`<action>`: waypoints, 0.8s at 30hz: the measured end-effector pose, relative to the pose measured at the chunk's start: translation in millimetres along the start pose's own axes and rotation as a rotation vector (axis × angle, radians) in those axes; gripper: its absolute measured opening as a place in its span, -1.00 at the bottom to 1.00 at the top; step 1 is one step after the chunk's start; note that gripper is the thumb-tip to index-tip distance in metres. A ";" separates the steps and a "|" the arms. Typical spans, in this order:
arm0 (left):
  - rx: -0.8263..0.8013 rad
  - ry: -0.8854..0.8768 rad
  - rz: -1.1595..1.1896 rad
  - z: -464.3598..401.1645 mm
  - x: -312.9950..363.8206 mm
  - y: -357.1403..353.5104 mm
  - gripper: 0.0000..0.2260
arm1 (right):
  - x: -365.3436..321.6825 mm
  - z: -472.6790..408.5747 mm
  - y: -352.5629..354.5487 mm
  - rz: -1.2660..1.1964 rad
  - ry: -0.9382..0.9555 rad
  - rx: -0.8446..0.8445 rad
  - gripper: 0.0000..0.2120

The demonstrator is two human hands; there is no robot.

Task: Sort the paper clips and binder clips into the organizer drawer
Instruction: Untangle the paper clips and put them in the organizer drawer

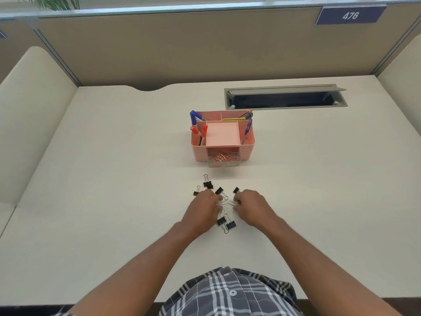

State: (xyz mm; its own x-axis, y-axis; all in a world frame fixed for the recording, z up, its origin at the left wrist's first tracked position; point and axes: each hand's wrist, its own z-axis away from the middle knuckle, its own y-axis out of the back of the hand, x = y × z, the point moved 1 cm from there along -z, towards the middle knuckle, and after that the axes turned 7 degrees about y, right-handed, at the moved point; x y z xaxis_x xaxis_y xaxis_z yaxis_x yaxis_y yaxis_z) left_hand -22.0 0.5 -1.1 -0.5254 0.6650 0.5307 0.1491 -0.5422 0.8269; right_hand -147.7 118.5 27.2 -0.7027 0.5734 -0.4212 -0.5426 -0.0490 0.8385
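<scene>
Both hands' curled fingers (217,198) flank the silver paper clips (227,205), grip unclear; the open drawer (223,159) lies toward twelve o'clock.

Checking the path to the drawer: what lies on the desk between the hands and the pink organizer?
Head view: black binder clips lie beyond the left hand and right hand; then bare desk up to the organizer.

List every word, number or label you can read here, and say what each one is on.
"476": white digits on the blue sign fixed to the top of the partition wall, upper right.
Print on the purple pen in the pink organizer: too small to read.
Nothing else legible.
</scene>
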 end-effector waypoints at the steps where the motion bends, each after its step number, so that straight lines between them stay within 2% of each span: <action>1: -0.013 0.004 -0.006 -0.1 1.0 -2.1 -0.72 | -0.3 1.7 -5.8 0.004 -0.003 0.003 -0.80; 7: -0.006 0.008 -0.074 -3.9 1.7 -8.2 -0.77 | -5.0 3.0 -23.4 -0.003 -0.019 0.099 -0.74; 13: 0.021 0.036 -0.086 -7.4 1.3 -8.5 -0.90 | -4.7 -0.4 -26.3 -0.019 -0.039 0.157 -0.84; 24: 0.064 0.055 -0.073 -4.8 -1.1 -9.9 -0.86 | -4.9 -3.2 -27.7 -0.016 -0.032 0.156 -0.84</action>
State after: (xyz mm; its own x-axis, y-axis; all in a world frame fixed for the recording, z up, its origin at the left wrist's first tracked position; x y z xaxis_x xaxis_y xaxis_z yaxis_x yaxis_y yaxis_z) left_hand -26.8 2.6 -10.8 -0.5814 0.6716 0.4593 0.1615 -0.4580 0.8741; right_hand -130.7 114.4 5.0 -0.6786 0.5986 -0.4257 -0.4734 0.0866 0.8766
